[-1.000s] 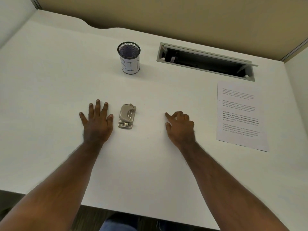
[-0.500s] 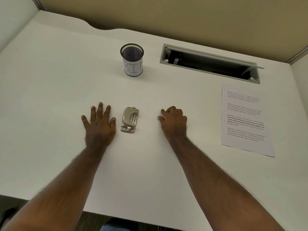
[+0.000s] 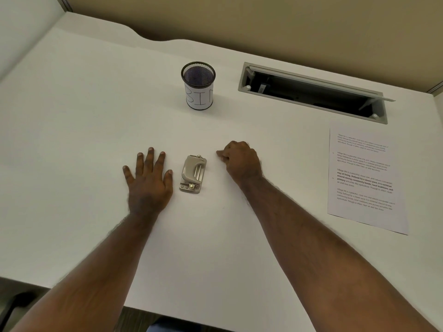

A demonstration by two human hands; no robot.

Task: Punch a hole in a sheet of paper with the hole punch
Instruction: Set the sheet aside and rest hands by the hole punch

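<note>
From the head camera, the left hand (image 3: pixel 148 180) lies flat on the worktop (image 3: pixel 215 248), palm down and fingers spread wide, holding nothing. The right hand (image 3: pixel 241 160) rests on the other side with its fingers curled loosely under, knuckles up; it too holds nothing that can be seen. Between them sits the hole punch (image 3: pixel 193 174), a small beige lever type, just beside the left thumb and a little apart from the right hand, touched by neither. Flanking it like this looks like a ready stance, with either hand able to take it in a short reach.

The sheet of paper (image 3: pixel 364 178), printed with text, lies flat well to the right, apart from both hands and the punch, so nothing of the task is yet done. Its right edge runs close to the worktop's right side, which leaves little room to slide it that way; drawing it leftward toward the punch crosses bare surface. At the back stand a mesh cup (image 3: pixel 198 86) labelled BIN and an open cable slot (image 3: pixel 311 92), both well clear of the working area. The near edge runs under the forearms, with broad bare surface between it and the punch.
</note>
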